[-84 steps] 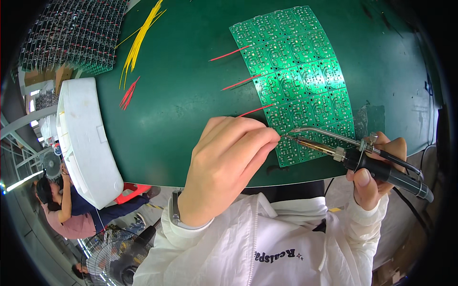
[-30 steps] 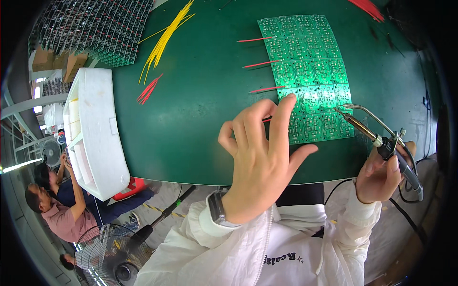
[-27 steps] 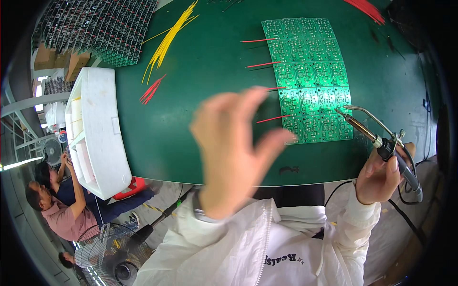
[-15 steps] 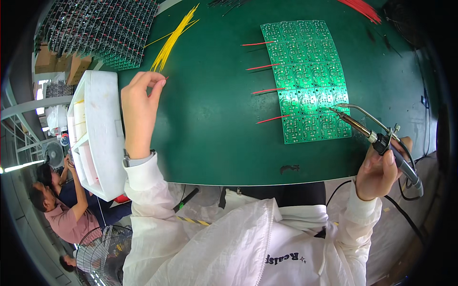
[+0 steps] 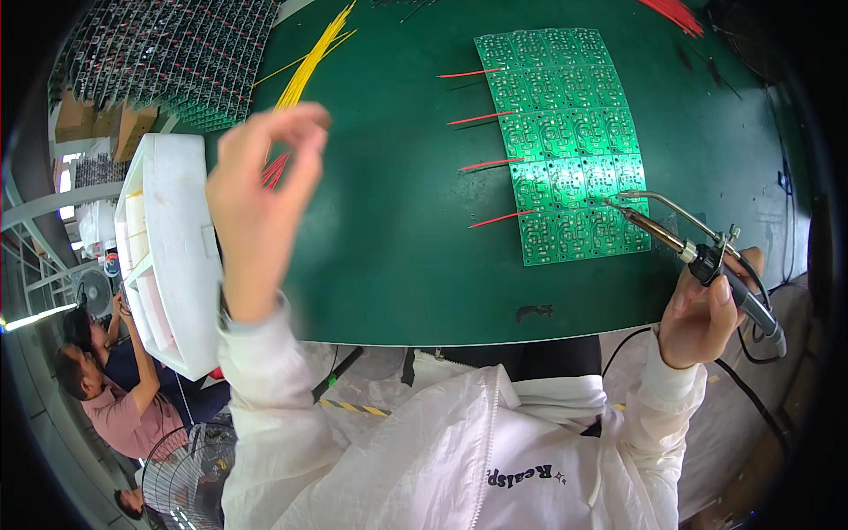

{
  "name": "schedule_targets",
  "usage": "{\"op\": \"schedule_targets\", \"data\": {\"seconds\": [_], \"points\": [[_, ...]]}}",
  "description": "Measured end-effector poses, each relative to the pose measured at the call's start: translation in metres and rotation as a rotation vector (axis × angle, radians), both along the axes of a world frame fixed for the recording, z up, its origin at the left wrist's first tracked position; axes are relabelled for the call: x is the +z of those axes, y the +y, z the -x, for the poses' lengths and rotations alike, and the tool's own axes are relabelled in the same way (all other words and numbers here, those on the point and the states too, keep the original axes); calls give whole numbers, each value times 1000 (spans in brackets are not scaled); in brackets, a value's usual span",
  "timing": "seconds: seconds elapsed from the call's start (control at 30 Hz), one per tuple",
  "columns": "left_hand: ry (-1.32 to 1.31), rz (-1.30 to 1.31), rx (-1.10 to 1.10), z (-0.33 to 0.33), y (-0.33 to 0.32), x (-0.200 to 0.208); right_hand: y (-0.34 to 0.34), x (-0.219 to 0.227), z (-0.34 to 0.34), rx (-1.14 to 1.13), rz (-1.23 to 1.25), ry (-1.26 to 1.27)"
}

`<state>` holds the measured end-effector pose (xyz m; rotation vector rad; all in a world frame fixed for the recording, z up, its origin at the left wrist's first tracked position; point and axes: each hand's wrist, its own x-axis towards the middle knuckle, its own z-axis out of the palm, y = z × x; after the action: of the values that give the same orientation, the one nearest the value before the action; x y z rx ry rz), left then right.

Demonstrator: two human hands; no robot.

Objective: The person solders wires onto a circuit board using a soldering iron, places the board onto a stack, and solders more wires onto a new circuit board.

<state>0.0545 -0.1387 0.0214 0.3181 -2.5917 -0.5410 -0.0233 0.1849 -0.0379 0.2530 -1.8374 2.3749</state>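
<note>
My right hand (image 5: pixel 702 314) grips a soldering iron (image 5: pixel 707 263) with a thin curved metal tube clamped alongside it. Its tip points at the lower right of a green circuit board panel (image 5: pixel 574 146); whether it touches cannot be told. Several red wires (image 5: pixel 484 165) stick out from the panel's left edge, one above another. Further left, my left hand (image 5: pixel 265 194) is raised and blurred, thumb and forefinger curled together in a pinch. What is between them, if anything, cannot be made out. More red wires (image 5: pixel 276 170) show through the gap behind its fingers.
Yellow wires (image 5: pixel 311 66) lie beyond my left hand. A white foam box (image 5: pixel 181 256) stands left of it, with stacked circuit boards (image 5: pixel 172 57) behind. More red wires (image 5: pixel 673 16) are at the far right. A fan (image 5: pixel 190 477) and other people are at lower left.
My left hand has drawn slightly left and up, uncovering red wires behind it. The view has shifted a little. My right hand and the soldering iron have hardly moved.
</note>
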Motion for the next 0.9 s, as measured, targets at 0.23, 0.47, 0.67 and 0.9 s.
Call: {"op": "schedule_targets", "data": {"seconds": [0.23,0.47,0.67,0.9], "points": [[50,-165,-386,-18,105,-33,-4,10,-5,139,-128,-34],[55,-170,-349,-17,110,-46,-4,12,-11,158,-101,-77],[40,-169,-380,-15,107,-49,0,12,-14,183,-86,-174],[46,-158,-392,-17,104,-50,-3,12,-16,165,-137,-188]]}}
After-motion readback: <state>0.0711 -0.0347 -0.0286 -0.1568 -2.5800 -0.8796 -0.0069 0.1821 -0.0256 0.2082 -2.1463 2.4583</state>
